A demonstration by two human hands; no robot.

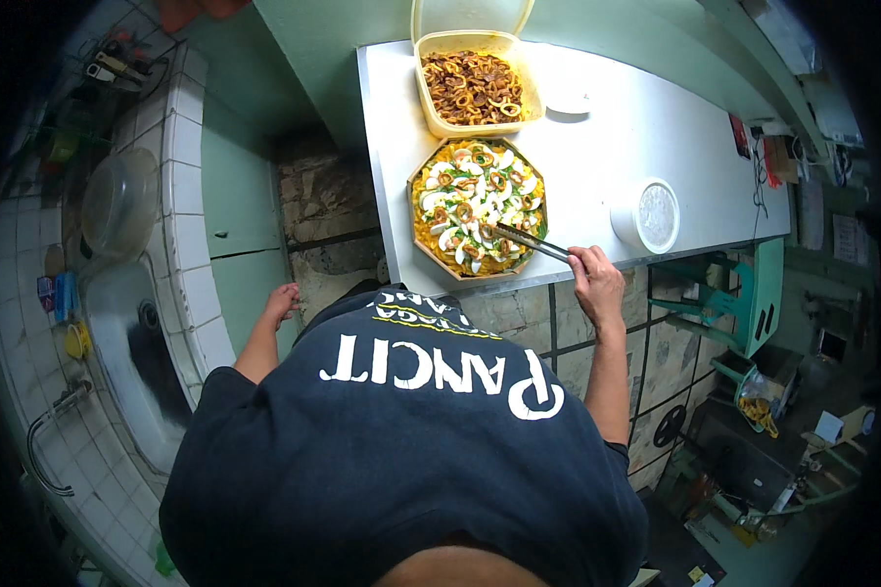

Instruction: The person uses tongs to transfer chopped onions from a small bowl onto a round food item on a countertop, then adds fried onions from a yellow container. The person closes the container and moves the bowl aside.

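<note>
My right hand grips a pair of dark metal tongs by the end. Their tips reach into the food in an octagonal tray at the table's near left. That food is yellow noodles topped with egg slices, green bits and brown-edged rings. Whether the tips pinch a piece, I cannot make out. Behind the tray stands a yellowish plastic tub with its lid raised, holding brown rings and pieces. My left hand hangs empty beside my body, left of the table, with fingers loosely bent.
The white table also bears a round white tub and a small white flat item. A green plastic chair stands at the right. Along the left runs a tiled counter with a sink.
</note>
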